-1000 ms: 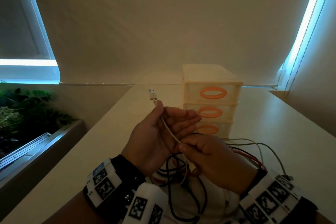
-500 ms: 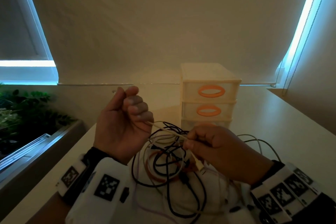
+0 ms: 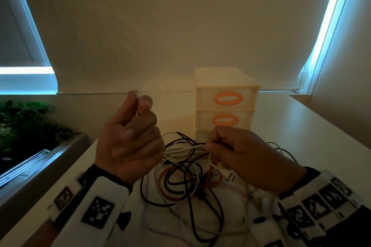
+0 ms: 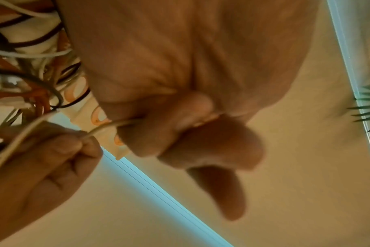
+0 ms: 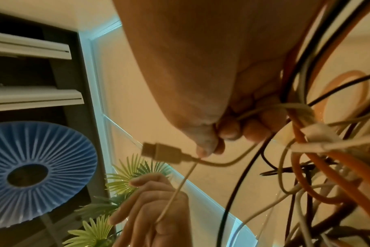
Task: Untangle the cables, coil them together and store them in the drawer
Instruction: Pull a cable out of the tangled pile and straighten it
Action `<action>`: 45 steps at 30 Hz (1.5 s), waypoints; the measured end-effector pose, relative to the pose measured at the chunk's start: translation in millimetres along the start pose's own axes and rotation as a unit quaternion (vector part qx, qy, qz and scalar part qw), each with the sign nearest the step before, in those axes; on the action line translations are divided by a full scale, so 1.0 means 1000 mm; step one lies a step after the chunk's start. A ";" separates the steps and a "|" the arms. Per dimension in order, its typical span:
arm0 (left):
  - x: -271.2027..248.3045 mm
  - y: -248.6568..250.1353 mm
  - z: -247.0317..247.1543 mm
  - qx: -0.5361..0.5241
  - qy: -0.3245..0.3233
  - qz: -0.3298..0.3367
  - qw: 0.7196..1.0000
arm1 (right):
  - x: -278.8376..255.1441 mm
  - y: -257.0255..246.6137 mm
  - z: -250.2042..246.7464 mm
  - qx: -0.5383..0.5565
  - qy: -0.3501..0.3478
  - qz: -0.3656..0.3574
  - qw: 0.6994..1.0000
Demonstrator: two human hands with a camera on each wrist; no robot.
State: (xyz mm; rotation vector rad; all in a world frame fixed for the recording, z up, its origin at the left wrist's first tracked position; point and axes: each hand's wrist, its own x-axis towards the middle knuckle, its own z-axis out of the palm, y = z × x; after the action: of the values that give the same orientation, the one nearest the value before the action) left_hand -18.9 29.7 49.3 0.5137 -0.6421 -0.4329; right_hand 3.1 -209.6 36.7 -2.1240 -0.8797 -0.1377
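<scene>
A tangle of black, white and orange cables (image 3: 180, 182) hangs and lies between my hands over the pale table (image 3: 313, 136). My left hand (image 3: 139, 106) is raised, its fingers curled round a white cable (image 3: 184, 149) whose end is pinched between thumb and forefinger. That cable runs right to my right hand (image 3: 210, 146), which pinches it in front of the drawer unit (image 3: 224, 86). In the right wrist view a USB plug (image 5: 161, 152) sticks out beside the right hand's fingertips (image 5: 207, 150). The unit's drawers, with orange ring handles (image 3: 227, 99), are closed.
The table's left edge drops to a window ledge with green plants (image 3: 24, 124). A roller blind covers the wall behind, with a bead chain (image 3: 313, 78) at the right. More cable loops (image 3: 285, 150) trail right of my right hand.
My left hand has lifted up and to the left, drawing the white cable taut away from the right hand. The tangle has come up off the table between them.
</scene>
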 end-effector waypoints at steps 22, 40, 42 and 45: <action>0.007 -0.040 -0.005 0.672 0.297 0.098 0.671 | 0.001 0.002 0.012 0.005 0.090 -0.045 0.995; 0.011 -0.028 0.008 0.084 0.243 0.153 0.954 | -0.001 0.044 -0.016 -0.031 0.085 -0.025 0.996; 0.006 -0.016 0.006 0.031 0.197 0.153 0.968 | 0.000 0.050 -0.022 -0.041 0.097 -0.019 0.994; -0.001 -0.001 0.001 -0.012 0.108 0.126 0.986 | 0.000 0.057 -0.026 -0.071 0.087 -0.009 0.994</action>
State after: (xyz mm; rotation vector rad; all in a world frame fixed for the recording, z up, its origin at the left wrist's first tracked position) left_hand -20.7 28.7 48.8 0.4413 -0.4846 -0.1433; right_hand 43.6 -252.8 17.3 -2.1963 -0.8048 -0.3994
